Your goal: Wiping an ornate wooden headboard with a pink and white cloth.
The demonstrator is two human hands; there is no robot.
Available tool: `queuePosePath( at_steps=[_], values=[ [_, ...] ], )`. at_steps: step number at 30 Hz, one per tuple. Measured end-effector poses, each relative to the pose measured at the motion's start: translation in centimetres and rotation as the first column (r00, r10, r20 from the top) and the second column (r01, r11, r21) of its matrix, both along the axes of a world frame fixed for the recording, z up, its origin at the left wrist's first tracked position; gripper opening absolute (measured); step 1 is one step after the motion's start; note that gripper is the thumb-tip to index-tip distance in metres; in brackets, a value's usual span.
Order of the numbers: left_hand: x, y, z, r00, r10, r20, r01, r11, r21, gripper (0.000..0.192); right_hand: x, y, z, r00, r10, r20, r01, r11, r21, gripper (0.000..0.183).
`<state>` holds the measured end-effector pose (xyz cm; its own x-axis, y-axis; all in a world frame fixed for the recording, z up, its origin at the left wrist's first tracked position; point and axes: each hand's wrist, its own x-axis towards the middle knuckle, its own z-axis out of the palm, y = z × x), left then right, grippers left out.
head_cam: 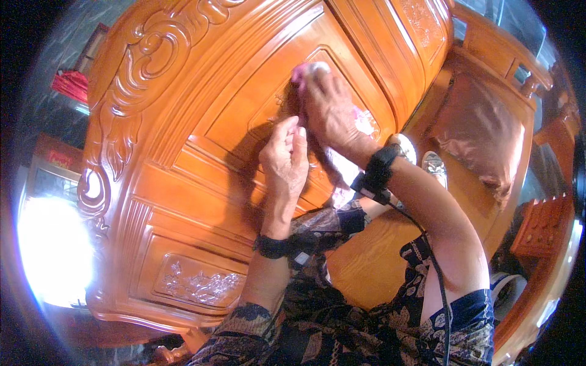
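My right hand [327, 103] lies flat over a pink and white cloth [300, 75], pressing it on a carved panel of a glossy orange-brown wooden furniture piece [256, 87]. More of the cloth shows below that wrist. Close by on the left, my left hand [284, 158] is raised in front of the wood with its fingers half curled. Its fingertips are near the cloth's edge, and whether they pinch anything is hidden. Black straps circle both wrists, and a small device [371, 187] sits on the right one.
A cable [432, 256] runs along my right arm. Beneath me is a wooden surface [375, 256]. Patterned shoes [432, 167] stand near the panel's base. A shiny brown cushion [480, 132] rests on wooden furniture at right. Red cloth [71, 85] lies far left.
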<state>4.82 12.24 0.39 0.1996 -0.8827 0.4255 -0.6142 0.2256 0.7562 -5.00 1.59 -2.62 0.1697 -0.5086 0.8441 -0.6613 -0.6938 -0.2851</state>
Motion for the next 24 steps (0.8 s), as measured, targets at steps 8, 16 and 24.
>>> queuePosePath(
  at_steps=[8, 16, 24],
  values=[
    [0.3, -0.4, -1.0, 0.992, -0.057, -0.117, 0.055, 0.998, -0.02, 0.037, -2.8, -1.3, -0.1, 0.986, -0.017, -0.163, 0.021, 1.0, 0.02, 0.05],
    [1.2, -1.3, -2.5, 0.99, -0.119, -0.074, 0.127, 0.985, 0.119, 0.046, -2.2, -1.3, 0.6, 0.994, -0.018, 0.104, 0.004, 0.992, 0.129, 0.05],
    [0.1, -1.2, -2.6, 0.996, -0.091, -0.003, 0.09, 0.979, 0.181, 0.048, -3.4, 1.0, -1.7, 0.992, -0.022, 0.123, 0.003, 0.988, 0.152, 0.029]
  ],
)
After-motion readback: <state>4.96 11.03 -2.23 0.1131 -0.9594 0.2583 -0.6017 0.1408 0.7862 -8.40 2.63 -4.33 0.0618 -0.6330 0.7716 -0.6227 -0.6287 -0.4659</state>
